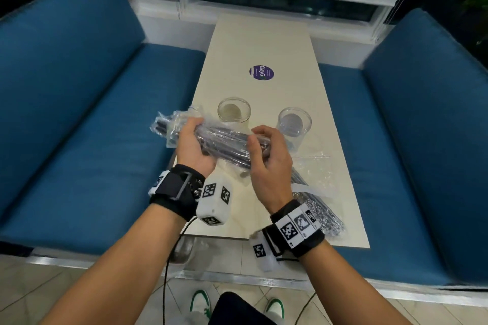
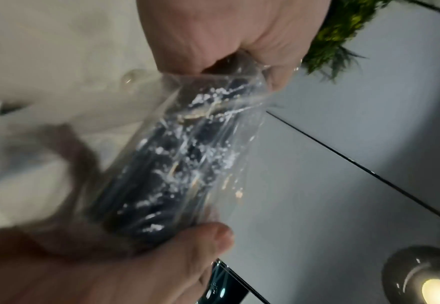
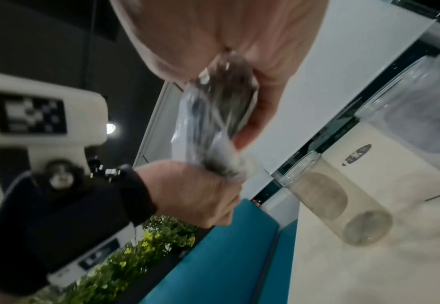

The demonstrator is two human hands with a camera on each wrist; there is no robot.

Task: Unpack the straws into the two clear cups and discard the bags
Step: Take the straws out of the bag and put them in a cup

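Observation:
A clear plastic bag of dark straws (image 1: 221, 140) (image 2: 177, 164) (image 3: 213, 115) is held level above the table. My left hand (image 1: 191, 140) grips its left part, with the bag's crumpled end sticking out past the fingers. My right hand (image 1: 266, 145) grips its right end. Two empty clear cups stand just beyond: the left cup (image 1: 233, 110) (image 3: 335, 197) and the right cup (image 1: 294, 122) (image 3: 421, 107). A second bag of straws (image 1: 319, 206) lies on the table near the front right edge, partly hidden by my right wrist.
The beige table (image 1: 264, 42) is narrow, with a round purple sticker (image 1: 261, 72) past the cups. Blue benches (image 1: 87, 126) flank it on both sides. A window with white blinds is at the far end.

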